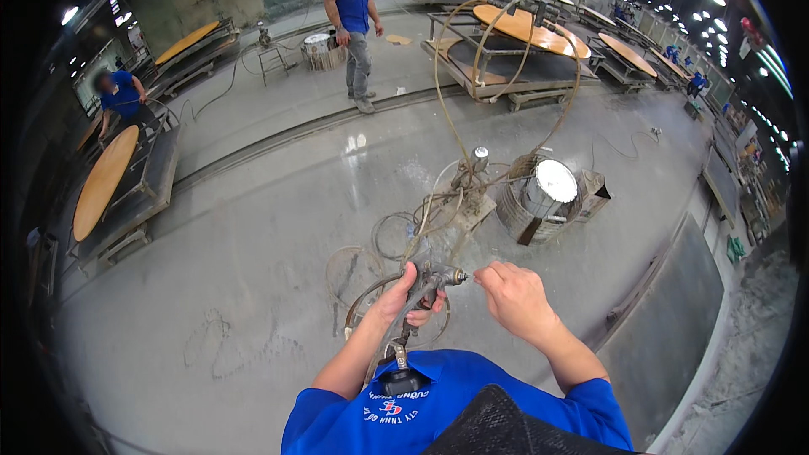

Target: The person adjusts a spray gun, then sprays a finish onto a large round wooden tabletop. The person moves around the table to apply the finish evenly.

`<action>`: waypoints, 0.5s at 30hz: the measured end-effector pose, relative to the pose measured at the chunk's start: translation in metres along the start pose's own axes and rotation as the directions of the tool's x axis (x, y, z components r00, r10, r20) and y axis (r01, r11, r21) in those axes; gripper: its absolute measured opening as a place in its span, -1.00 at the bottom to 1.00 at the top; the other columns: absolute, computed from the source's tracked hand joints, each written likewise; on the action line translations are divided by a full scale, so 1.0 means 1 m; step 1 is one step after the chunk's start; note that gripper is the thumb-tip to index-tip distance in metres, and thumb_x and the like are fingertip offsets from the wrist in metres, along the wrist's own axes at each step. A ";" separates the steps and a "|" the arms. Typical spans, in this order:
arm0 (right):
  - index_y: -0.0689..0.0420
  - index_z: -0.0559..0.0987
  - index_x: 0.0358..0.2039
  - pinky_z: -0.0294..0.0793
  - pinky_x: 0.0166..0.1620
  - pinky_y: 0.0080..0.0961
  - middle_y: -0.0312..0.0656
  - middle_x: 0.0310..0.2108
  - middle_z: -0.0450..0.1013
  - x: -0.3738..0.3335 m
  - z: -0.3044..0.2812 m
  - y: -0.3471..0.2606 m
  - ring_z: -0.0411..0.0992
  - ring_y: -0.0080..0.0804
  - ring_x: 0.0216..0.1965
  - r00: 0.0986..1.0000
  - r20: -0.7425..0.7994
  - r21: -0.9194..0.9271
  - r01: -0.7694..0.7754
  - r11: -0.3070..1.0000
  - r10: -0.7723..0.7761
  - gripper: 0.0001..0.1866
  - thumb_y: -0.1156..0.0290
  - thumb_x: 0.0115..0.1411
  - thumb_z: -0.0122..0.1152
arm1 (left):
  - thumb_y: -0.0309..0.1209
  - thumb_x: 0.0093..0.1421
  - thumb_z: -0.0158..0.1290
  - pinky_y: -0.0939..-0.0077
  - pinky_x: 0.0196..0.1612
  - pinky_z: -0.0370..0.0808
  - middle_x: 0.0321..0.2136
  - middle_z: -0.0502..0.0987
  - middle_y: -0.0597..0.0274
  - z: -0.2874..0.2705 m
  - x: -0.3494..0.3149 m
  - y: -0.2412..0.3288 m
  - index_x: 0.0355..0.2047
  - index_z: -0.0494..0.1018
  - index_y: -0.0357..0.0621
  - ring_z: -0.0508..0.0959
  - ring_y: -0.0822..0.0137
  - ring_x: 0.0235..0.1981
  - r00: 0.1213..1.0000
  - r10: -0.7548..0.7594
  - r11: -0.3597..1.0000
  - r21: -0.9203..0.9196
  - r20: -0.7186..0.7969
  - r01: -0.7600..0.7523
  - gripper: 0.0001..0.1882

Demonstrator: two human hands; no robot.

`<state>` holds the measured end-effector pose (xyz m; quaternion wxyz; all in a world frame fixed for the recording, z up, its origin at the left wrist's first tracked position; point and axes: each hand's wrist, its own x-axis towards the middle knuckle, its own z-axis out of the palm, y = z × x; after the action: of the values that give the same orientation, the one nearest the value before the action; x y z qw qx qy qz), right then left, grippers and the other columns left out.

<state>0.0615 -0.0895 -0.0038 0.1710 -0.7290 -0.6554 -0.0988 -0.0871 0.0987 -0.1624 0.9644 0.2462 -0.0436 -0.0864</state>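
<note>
My left hand (393,302) is wrapped round the handle of a dark metal spray gun (425,280), held up in front of my chest. Its brass-coloured nozzle points to the right. Close beside the nozzle tip, my right hand (516,297) is closed in a pinch, thumb against forefinger. Whatever lies between those fingertips is too small to make out. Hoses (367,293) run from the gun, past my left forearm and down toward the floor.
Beyond the gun stands a pump (472,170) with tangled hoses. Right of it, a white-topped bucket (554,182) sits inside a larger drum (516,217). Oval wooden tabletops (105,181) lie on low stands around. One co-worker (350,0) stands ahead; another (125,93) bends at the left.
</note>
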 end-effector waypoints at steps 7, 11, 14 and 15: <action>0.11 0.49 -0.33 0.47 -0.43 -0.32 -0.23 -0.47 0.40 0.002 0.001 0.006 0.48 -0.28 -0.43 0.982 0.185 -0.106 0.070 0.992 -0.049 -0.82 0.53 0.00 0.16 | 0.46 0.22 -0.36 0.61 -0.72 0.09 -0.37 0.53 0.12 -0.007 -0.001 -0.005 -0.10 0.46 -0.19 0.20 0.54 -0.77 0.993 -0.087 0.995 -0.050 -0.084 0.083 -0.10; 0.11 0.49 -0.32 0.48 -0.43 -0.28 -0.19 -0.50 0.42 0.001 0.006 0.007 0.49 -0.21 -0.44 0.963 0.262 -0.092 0.083 0.992 -0.056 -0.84 0.53 0.03 0.15 | 0.46 0.21 -0.35 0.64 -0.73 0.09 -0.38 0.52 0.13 -0.009 -0.002 -0.011 -0.10 0.47 -0.17 0.19 0.56 -0.77 0.983 -0.125 0.991 -0.057 -0.131 0.118 -0.11; 0.14 0.52 -0.31 0.48 -0.41 -0.23 -0.13 -0.53 0.47 0.002 0.007 0.004 0.51 -0.12 -0.47 0.962 0.273 0.029 -0.039 0.999 0.030 -0.91 0.50 0.15 0.13 | 0.46 0.21 -0.35 0.66 -0.74 0.07 -0.39 0.51 0.16 -0.007 -0.002 -0.015 -0.12 0.47 -0.15 0.17 0.58 -0.78 0.977 -0.141 0.989 -0.063 -0.158 0.132 -0.12; 0.16 0.53 -0.31 0.48 -0.41 -0.21 -0.10 -0.55 0.48 0.003 0.006 0.003 0.51 -0.08 -0.47 0.959 0.273 0.084 -0.102 0.991 0.076 -0.92 0.48 0.19 0.12 | 0.46 0.21 -0.35 0.65 -0.74 0.07 -0.39 0.50 0.16 -0.007 -0.002 -0.015 -0.12 0.47 -0.15 0.16 0.58 -0.78 0.978 -0.143 0.989 -0.057 -0.151 0.136 -0.12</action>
<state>0.0641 -0.0850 -0.0089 0.1201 -0.7552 -0.6430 0.0409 -0.0902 0.0893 -0.1760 0.9619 0.2320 0.0508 -0.1355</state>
